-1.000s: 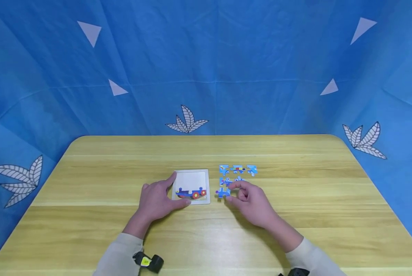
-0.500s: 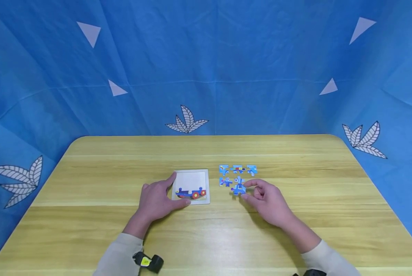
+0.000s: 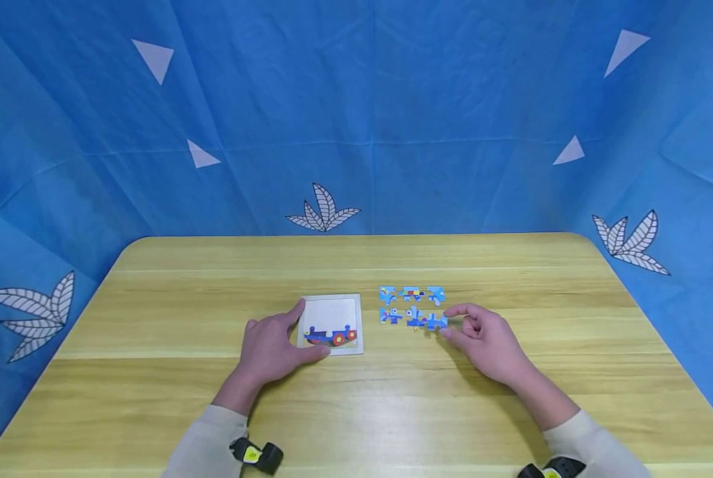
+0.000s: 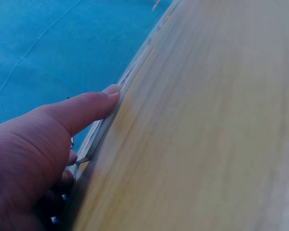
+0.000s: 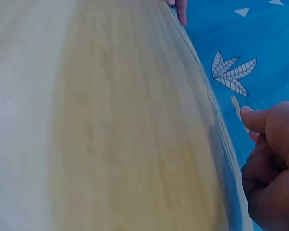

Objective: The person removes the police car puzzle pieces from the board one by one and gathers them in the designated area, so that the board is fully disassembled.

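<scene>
A white puzzle tray (image 3: 331,309) lies on the wooden table (image 3: 356,405), with a row of train-picture pieces (image 3: 332,334) set along its near side. My left hand (image 3: 281,340) rests at the tray's near-left corner, thumb straight along the left edge (image 4: 130,82) and fingers against the front edge. Right of the tray lie two rows of loose blue pieces (image 3: 412,293). My right hand (image 3: 461,325) pinches the blue piece (image 3: 437,322) at the right end of the nearer row between thumb and forefinger. That piece (image 5: 237,109) shows edge-on in the right wrist view.
Blue cloth with white leaf and triangle prints (image 3: 323,206) hangs behind and around the table. Bare wood stretches to the far edge (image 3: 356,239) and to both sides. Dark wrist-worn cameras (image 3: 255,455) sit on both sleeves.
My right hand has carried the blue piece from just right of the tray's front to the right end of the nearer loose row. The left hand and tray have stayed still.
</scene>
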Demonstrator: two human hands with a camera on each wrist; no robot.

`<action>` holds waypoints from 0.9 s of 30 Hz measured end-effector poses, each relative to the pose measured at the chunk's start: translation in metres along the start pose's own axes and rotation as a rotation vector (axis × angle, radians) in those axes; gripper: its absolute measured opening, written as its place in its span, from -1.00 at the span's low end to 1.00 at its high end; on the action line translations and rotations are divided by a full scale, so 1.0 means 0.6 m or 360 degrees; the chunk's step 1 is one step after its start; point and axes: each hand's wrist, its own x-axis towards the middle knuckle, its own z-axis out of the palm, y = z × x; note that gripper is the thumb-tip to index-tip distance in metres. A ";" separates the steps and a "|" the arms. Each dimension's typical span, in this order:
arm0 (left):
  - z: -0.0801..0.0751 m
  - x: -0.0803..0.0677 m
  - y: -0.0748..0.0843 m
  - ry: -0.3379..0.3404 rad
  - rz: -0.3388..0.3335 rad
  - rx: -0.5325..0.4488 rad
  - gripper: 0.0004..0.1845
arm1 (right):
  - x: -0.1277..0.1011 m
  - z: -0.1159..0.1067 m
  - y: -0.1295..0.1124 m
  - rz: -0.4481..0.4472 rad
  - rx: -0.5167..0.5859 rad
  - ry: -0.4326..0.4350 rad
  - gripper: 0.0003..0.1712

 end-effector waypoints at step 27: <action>0.002 0.000 -0.001 0.0011 0.0011 0.0017 0.18 | 0.033 -0.015 0.030 -0.0007 -0.0185 -0.0071 -0.69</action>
